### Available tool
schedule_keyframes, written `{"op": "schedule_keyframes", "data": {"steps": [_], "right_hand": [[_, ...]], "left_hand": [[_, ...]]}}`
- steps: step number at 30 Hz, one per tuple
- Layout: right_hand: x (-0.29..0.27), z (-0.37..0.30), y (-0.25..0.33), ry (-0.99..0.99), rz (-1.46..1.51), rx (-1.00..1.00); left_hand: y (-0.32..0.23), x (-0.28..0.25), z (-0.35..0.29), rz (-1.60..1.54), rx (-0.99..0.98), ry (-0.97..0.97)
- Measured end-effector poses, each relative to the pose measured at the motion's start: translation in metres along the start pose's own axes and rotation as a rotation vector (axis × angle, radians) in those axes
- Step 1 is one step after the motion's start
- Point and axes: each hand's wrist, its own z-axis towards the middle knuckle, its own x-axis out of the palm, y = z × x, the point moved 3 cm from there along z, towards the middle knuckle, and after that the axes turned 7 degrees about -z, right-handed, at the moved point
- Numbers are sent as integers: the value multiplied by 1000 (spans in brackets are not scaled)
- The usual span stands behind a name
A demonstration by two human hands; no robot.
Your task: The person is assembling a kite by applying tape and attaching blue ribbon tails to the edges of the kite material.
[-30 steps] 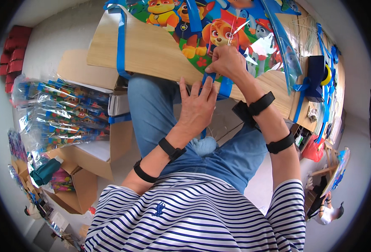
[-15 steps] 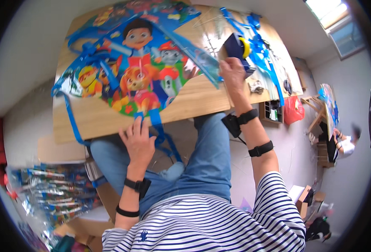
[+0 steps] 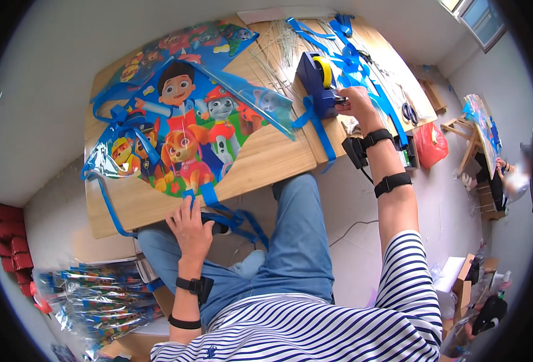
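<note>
A colourful plastic sheet (image 3: 185, 114) printed with cartoon figures lies on the wooden table (image 3: 260, 164), with blue ribbons along it. At its near edge my left hand (image 3: 191, 232) has its fingers stretched out and apart, the fingertips touching a short blue ribbon (image 3: 209, 194). To the right, my right hand (image 3: 358, 107) is closed in a pinch at the cutting end of a dark blue tape dispenser (image 3: 316, 87) with a yellow-cored roll. Something clear, apparently the tape end, glints at the fingertips. A blue ribbon strip (image 3: 321, 136) hangs over the table edge beside the dispenser.
Blue ribbons (image 3: 351, 63), thin white rods (image 3: 284, 42) and scissors (image 3: 409, 112) lie at the table's far right. A red plastic bag (image 3: 429, 146) is beyond the right edge. Packed printed sheets (image 3: 97, 295) are stacked at lower left. Another person works at far right.
My right hand has moved from beside the dispenser's near left to its right, cutting end. My left hand stays at the sheet's near edge. The whole view has shifted slightly.
</note>
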Motion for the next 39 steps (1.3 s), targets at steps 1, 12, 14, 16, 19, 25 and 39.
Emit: {"op": "schedule_keyframes", "data": {"steps": [1, 12, 14, 16, 19, 25, 39], "right_hand": [[-1, 3, -2, 6, 31, -22], [-1, -15, -37, 94, 507, 7], [7, -21, -47, 125, 598, 63], [16, -22, -64, 211, 857, 128], [18, -29, -91, 221, 1199, 134], [27, -40, -94, 127, 1326, 254], [40, -9, -79, -178, 941, 224]], "left_hand": [[-1, 0, 0, 3, 5, 3], [0, 1, 1, 9, 20, 6], [2, 1, -1, 13, 19, 6], [2, 1, -1, 13, 20, 3], [1, 2, 0, 3, 25, 10], [3, 3, -1, 9, 14, -1], [2, 2, 0, -11, 46, -25]]}}
